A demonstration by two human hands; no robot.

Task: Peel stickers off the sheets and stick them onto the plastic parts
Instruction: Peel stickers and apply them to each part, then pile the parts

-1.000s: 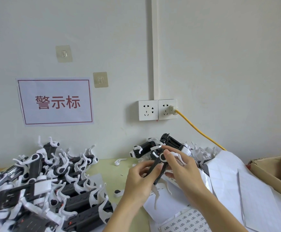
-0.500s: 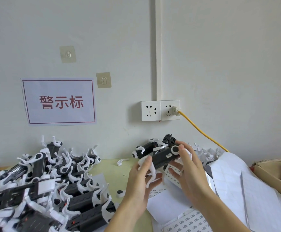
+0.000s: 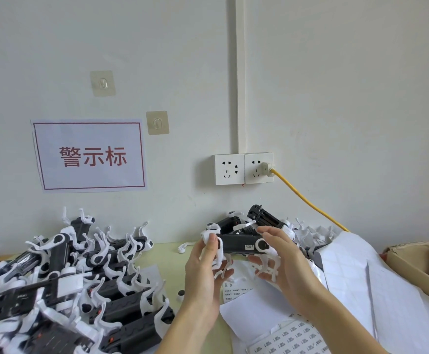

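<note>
While both hands steady it level, left hand [image 3: 203,261] and right hand [image 3: 282,259] pinch the black-and-white plastic part [image 3: 236,244], label [image 3: 249,247] facing up for checking.

There were two hands, the left hand [image 3: 203,274] and the right hand [image 3: 285,267], and one black and white plastic part [image 3: 239,245] between them. The wall had two sockets [image 3: 244,169], two stick-on hooks [image 3: 157,123], one sign [image 3: 89,155] and one yellow cable [image 3: 308,203]. The pile of parts [image 3: 68,284] on the left was too tangled to count.
</note>
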